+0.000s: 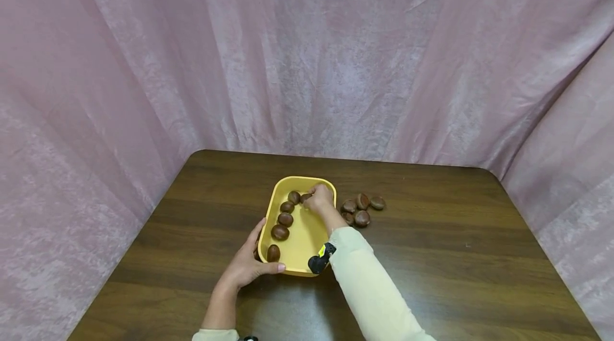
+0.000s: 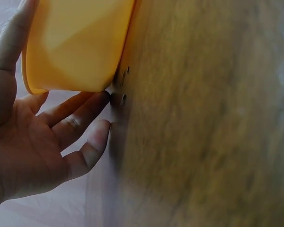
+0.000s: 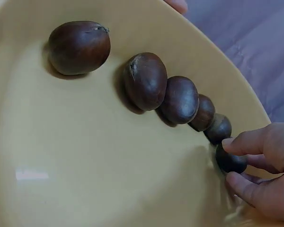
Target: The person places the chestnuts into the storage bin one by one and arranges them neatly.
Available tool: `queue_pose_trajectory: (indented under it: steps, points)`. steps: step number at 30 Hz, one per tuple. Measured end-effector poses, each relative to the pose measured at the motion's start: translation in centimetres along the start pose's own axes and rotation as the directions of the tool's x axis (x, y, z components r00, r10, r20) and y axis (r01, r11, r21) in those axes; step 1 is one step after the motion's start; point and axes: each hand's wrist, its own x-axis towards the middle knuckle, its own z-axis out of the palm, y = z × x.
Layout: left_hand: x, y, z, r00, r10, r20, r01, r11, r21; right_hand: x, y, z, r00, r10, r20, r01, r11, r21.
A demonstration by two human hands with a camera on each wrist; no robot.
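The right hand (image 1: 320, 200) has its fingers clamped on a chestnut (image 3: 231, 161) at twelve o'clock inside the yellow tray (image 1: 307, 234); five more chestnuts (image 1: 285, 219) curve anticlockwise to seven. The left hand (image 1: 247, 264) grips the tray at eight. Loose chestnuts (image 1: 362, 218) lie on the desk (image 1: 431, 256), towards three.

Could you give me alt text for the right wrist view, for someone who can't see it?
The right hand pinches a brown chestnut inside a yellow container. Four more chestnuts form a curved row leading to it along the container's side, and a fifth chestnut sits apart beyond the row's other end.
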Motion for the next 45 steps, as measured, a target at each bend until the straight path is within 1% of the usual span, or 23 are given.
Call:
queue_pose_trajectory:
  steps: [3, 6, 7, 10, 13, 14, 15, 17, 20, 21, 23, 26, 30, 31, 34, 37, 41, 45]
  points:
    - [0.0, -0.1, 0.0, 1.0, 0.002, 0.011, -0.002, 1.0, -0.01, -0.9, -0.2, -0.5, 0.999, 0.006, 0.052, -0.008, 0.999, 0.041]
    - [-0.1, -0.1, 0.0, 1.0, -0.002, 0.008, 0.002, 1.0, -0.016, -2.3, -0.3, -1.2, 0.996, -0.014, 0.084, 0.006, 0.996, 0.092]
    - [-0.1, -0.1, 0.0, 1.0, 0.0, 0.004, 0.0, 1.0, -0.019, -2.8, -0.3, -1.5, 0.996, -0.033, 0.087, 0.023, 0.994, 0.106]
    - [-0.8, 1.3, -0.1, 1.0, -0.012, -0.001, 0.012, 1.0, -0.019, -4.3, -0.2, -2.2, 0.993, -0.092, 0.068, 0.082, 0.987, 0.136]
    - [-1.4, 2.8, -0.2, 1.0, -0.013, 0.005, 0.013, 1.0, -0.02, -5.7, 0.1, -2.9, 0.988, -0.152, 0.03, 0.145, 0.976, 0.163]
    - [-1.6, 3.3, -0.2, 1.0, -0.015, 0.004, 0.015, 1.0, -0.02, -6.0, 0.3, -3.1, 0.984, -0.175, 0.013, 0.17, 0.969, 0.179]
    - [-1.7, 3.5, -0.3, 1.0, -0.012, 0.003, 0.012, 1.0, -0.024, -6.4, 0.4, -3.3, 0.98, -0.199, 0.001, 0.194, 0.958, 0.21]
    - [-1.6, 3.5, -0.3, 1.0, -0.01, 0.0, 0.01, 1.0, -0.03, -7.1, 0.7, -3.6, 0.967, -0.253, -0.031, 0.252, 0.933, 0.257]
    - [-1.4, 3.4, -0.4, 1.0, -0.008, -0.01, 0.007, 1.0, -0.029, -8.0, 1.6, -4.0, 0.947, -0.311, -0.085, 0.321, 0.886, 0.333]
    - [-1.4, 3.3, -0.3, 1.0, -0.006, -0.01, 0.005, 1.0, -0.027, -8.2, 1.9, -4.1, 0.942, -0.319, -0.102, 0.334, 0.872, 0.358]
    - [-1.3, 3.2, -0.3, 1.0, -0.001, -0.013, 0.0, 1.0, -0.023, -8.7, 2.5, -4.2, 0.936, -0.325, -0.136, 0.352, 0.855, 0.38]
    - [-1.2, 2.9, -0.3, 1.0, 0.011, -0.008, -0.011, 0.999, -0.035, -9.2, 3.2, -4.5, 0.924, -0.336, -0.182, 0.382, 0.822, 0.422]
    - [-1.2, 3.0, -0.4, 1.0, 0.018, -0.006, -0.018, 0.999, -0.044, -10.3, 3.2, -5.4, 0.906, -0.358, -0.225, 0.423, 0.796, 0.434]
    - [-1.2, 3.0, -0.5, 1.0, 0.016, -0.006, -0.016, 0.999, -0.045, -10.6, 3.1, -5.7, 0.905, -0.36, -0.228, 0.426, 0.794, 0.434]
    - [-1.2, 3.1, -0.5, 1.0, 0.012, 0.0, -0.012, 0.999, -0.05, -11.5, 3.1, -6.5, 0.902, -0.363, -0.234, 0.43, 0.802, 0.414]
    - [-1.1, 2.9, -0.5, 1.0, 0.013, 0.007, -0.012, 0.998, -0.061, -11.7, 3.9, -6.9, 0.913, -0.346, -0.217, 0.408, 0.807, 0.427]
    - [-0.6, 1.9, -0.5, 1.0, 0.005, -0.004, -0.006, 0.999, -0.048, -11.7, 5.1, -7.4, 0.922, -0.343, -0.178, 0.386, 0.802, 0.455]
    - [0.1, 0.7, -0.4, 1.0, -0.002, -0.004, 0.002, 0.998, -0.059, -11.6, 6.0, -7.8, 0.915, -0.371, -0.159, 0.401, 0.792, 0.46]
